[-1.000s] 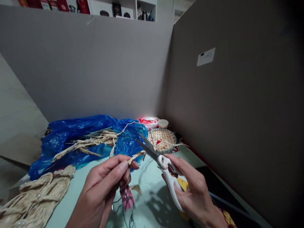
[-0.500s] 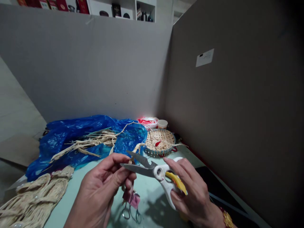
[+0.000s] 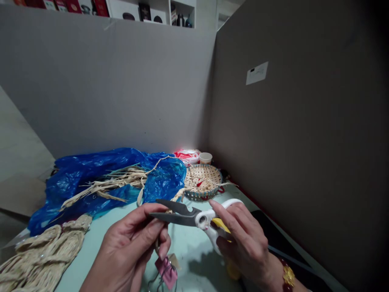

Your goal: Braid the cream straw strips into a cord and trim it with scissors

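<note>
My right hand [image 3: 243, 231] grips a pair of white-and-yellow scissors [image 3: 205, 219], with the blades slightly parted and pointing left. Between the blades lies a strand of dried plant fibre [image 3: 178, 195], which my left hand [image 3: 136, 239] pinches between thumb and fingers. The blade tips reach right over the left fingertips. Below the left hand hangs or lies a pink binder clip [image 3: 166, 272] with wire handles; whether it is fastened to the strand is hard to see.
A blue plastic bag [image 3: 91, 162] holds dried fibre strips [image 3: 115, 182]. Behind stand a round woven basket [image 3: 203, 178] with scraps, a white cup [image 3: 205, 158] and a red-and-white packet [image 3: 187, 156]. Braided fibre pieces [image 3: 48, 251] lie at left. Grey partitions [image 3: 136, 81] enclose the table.
The scissor blades have drawn closer together around the strand and moved slightly left. My right hand has closed further on the handles. The pink clip has shifted a little downward.
</note>
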A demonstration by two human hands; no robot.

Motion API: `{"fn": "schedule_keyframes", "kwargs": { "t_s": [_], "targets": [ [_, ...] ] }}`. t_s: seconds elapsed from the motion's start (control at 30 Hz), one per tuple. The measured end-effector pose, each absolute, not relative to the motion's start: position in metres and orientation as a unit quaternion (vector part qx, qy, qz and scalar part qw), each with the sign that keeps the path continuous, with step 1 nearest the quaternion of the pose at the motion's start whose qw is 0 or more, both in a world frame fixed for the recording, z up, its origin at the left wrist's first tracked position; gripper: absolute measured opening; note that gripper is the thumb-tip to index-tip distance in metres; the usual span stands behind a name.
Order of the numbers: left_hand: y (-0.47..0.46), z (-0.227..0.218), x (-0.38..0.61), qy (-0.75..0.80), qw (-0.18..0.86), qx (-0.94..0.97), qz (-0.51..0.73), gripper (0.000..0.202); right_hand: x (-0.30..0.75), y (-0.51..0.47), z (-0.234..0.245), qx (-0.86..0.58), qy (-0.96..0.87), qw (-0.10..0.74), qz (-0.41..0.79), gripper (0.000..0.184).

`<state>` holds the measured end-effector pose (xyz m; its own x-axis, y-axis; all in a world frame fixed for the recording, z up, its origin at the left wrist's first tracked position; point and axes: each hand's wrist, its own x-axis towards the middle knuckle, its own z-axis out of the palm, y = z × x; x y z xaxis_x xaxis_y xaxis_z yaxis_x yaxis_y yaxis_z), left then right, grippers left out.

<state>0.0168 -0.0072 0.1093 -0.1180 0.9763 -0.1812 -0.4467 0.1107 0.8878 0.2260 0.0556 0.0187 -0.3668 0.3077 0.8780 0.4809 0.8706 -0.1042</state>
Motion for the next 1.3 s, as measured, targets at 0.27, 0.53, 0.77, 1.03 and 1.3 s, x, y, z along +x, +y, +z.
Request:
{"fn": "schedule_keyframes", "kwargs": {
  "t_s": [0.27,0.53,0.77,1.03,1.3],
  "targets": [
    [-0.008,0.108,0.017,0.465,0.589,0.315,0.581,0.021,0.228,0.053,0.032,-0.239,-0.823,0.504,-0.109,0.054],
    [-0.006,0.104,0.017,0.488,0.579,0.302,0.580,0.026,0.224,0.053,0.026,-0.244,-0.814,0.518,-0.097,0.057],
    [-0.006,0.108,0.021,0.474,0.587,0.307,0.581,0.025,0.217,0.053,0.020,-0.272,-0.791,0.547,-0.039,0.053],
    [-0.007,0.104,0.020,0.538,0.491,0.430,0.534,0.024,0.204,0.048,0.038,-0.419,-0.570,0.575,0.411,0.031],
    [-0.005,0.091,0.023,0.570,0.299,0.593,0.484,0.009,0.193,0.036,0.058,-0.278,-0.450,0.538,0.656,0.043]
  ]
}}
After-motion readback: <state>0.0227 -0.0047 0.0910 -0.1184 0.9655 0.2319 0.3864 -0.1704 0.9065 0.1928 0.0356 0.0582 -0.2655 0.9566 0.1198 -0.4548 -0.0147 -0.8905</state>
